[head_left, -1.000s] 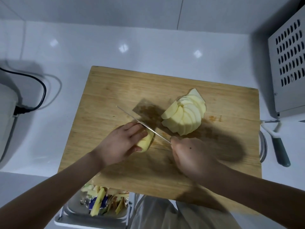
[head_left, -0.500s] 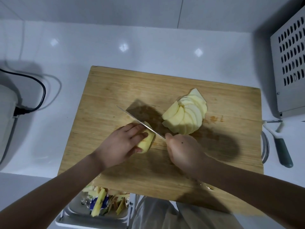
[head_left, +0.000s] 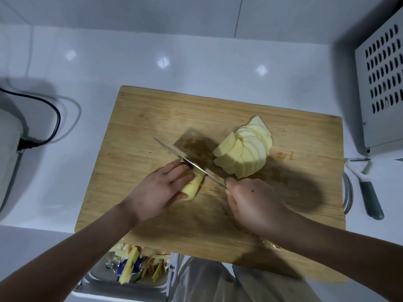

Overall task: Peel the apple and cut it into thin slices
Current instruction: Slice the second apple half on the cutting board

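Nearest, peelings (head_left: pixel 130 262) lie in a metal tray (head_left: pixel 98 276). Beyond, the left grip (head_left: pixel 161 190) curls over a peeled apple piece (head_left: pixel 193 186) on the cutting board (head_left: pixel 152 118). The right grip (head_left: pixel 255 205) wraps the knife (head_left: pixel 174 152), its blade on that piece. Farther, fanned slices (head_left: pixel 244 151) rest.

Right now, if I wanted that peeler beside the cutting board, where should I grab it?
Take the peeler by its long grey-green handle, coming down from above. It lies flat on the white counter with the handle pointing toward you. The white blade head is at the far end, so stay off that part.
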A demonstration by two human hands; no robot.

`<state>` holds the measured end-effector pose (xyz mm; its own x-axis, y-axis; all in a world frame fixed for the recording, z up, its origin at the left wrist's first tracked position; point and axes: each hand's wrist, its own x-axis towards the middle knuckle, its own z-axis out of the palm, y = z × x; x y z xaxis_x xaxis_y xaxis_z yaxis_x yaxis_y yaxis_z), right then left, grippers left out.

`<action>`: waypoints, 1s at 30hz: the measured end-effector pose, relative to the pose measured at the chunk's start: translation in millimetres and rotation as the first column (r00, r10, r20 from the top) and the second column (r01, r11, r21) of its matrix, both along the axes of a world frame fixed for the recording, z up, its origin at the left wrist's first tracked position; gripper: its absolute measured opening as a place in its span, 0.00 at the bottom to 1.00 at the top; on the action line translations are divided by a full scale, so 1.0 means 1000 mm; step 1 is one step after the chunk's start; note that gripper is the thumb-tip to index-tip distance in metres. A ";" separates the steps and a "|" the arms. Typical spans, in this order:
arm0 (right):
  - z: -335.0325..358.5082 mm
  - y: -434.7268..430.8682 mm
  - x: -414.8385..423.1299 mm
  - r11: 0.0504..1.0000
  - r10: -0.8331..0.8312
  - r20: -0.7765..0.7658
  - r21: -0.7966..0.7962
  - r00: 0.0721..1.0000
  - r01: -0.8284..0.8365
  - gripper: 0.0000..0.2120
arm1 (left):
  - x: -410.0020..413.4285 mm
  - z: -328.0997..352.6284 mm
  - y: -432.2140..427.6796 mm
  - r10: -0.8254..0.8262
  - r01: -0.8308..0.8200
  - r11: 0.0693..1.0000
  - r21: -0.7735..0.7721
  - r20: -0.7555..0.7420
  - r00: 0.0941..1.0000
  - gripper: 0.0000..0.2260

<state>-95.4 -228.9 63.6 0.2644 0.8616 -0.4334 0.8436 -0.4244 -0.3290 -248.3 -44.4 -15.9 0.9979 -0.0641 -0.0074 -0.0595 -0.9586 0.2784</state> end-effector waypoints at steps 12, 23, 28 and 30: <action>-0.020 0.016 0.000 0.999 -0.051 -0.055 0.014 0.997 0.051 0.06 | -0.003 0.002 -0.005 0.028 -0.028 0.998 0.048 0.000 1.000 0.21; -0.001 -0.003 -0.004 0.996 0.015 0.001 0.090 1.000 -0.015 0.04 | -0.001 0.002 -0.004 0.022 -0.023 0.998 0.056 0.009 1.000 0.22; -0.013 0.012 -0.003 1.000 0.021 -0.042 0.010 0.999 -0.021 0.06 | -0.001 0.001 -0.003 0.019 -0.019 0.998 0.054 0.011 1.000 0.22; -0.021 0.018 -0.003 0.999 0.008 -0.055 -0.030 0.998 -0.010 0.05 | -0.001 0.002 -0.003 0.019 -0.019 0.999 0.049 0.007 1.000 0.22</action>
<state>-98.5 -211.2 42.7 0.2319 0.8500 -0.4729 0.8285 -0.4274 -0.3618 -249.3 -47.5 -14.2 0.9990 -0.0452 -0.0035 -0.0431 -0.9720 0.2310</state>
